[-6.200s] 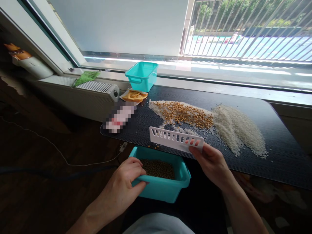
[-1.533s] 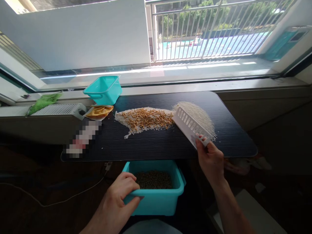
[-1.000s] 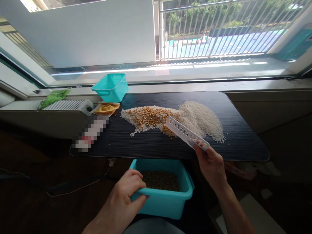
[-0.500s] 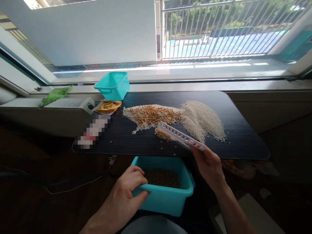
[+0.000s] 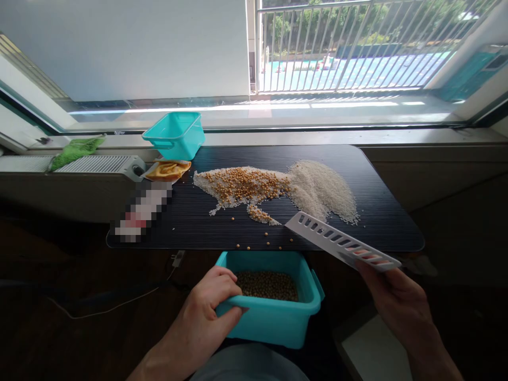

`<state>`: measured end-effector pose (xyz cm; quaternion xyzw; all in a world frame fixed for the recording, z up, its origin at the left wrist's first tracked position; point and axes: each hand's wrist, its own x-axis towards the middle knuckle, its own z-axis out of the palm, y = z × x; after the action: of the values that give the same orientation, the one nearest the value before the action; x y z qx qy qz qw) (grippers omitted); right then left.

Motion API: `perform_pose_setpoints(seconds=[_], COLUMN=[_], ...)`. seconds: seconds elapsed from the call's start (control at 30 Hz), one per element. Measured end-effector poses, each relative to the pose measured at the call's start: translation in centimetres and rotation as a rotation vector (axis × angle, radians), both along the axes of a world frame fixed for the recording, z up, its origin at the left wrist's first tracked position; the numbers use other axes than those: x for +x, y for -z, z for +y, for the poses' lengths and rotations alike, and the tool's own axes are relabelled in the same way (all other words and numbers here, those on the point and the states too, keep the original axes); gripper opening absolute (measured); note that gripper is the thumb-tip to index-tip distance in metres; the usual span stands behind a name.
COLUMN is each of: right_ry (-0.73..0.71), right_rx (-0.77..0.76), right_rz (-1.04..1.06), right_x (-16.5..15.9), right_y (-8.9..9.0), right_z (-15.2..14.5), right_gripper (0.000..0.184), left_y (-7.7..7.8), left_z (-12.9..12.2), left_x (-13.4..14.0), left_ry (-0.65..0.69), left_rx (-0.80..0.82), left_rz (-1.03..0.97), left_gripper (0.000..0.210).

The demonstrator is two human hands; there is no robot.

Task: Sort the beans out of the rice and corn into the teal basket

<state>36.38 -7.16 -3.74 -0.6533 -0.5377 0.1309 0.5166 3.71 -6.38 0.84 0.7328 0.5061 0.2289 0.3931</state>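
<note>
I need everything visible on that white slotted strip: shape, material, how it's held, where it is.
The white slotted strip is long, narrow and thin, plastic by its look, with a row of slots along one long side and a solid band beside them. The right hand grips one end, partly showing through the slots there. The strip slants across the table's front edge, its free end near the white grain pile. Whether that end touches the tabletop is unclear.

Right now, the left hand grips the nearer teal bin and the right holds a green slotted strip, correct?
Not quite: the head view shows the slotted strip is white. The right hand holds it, and the left hand grips the nearer teal bin.
</note>
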Motion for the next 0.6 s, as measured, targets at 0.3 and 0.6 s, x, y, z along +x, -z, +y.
perform_pose_setpoints(seconds=[0.3, 0.6], right_ry=[-0.214, -0.513], right_rx=[-0.110, -0.165], right_rz=[0.078, 0.146], right_x=[-1.9, -4.8], right_y=[0.2, -1.7], right_z=[0.8, 3.0], right_gripper=[0.023, 0.017], left_y=[-0.1, 0.2], left_z=[0.1, -0.4], left_x=[-0.5, -3.0], left_ry=[0.010, -0.045], left_rx=[0.022, -0.009], left_rz=[-0.010, 0.037], left_gripper=[0.015, 0.016])
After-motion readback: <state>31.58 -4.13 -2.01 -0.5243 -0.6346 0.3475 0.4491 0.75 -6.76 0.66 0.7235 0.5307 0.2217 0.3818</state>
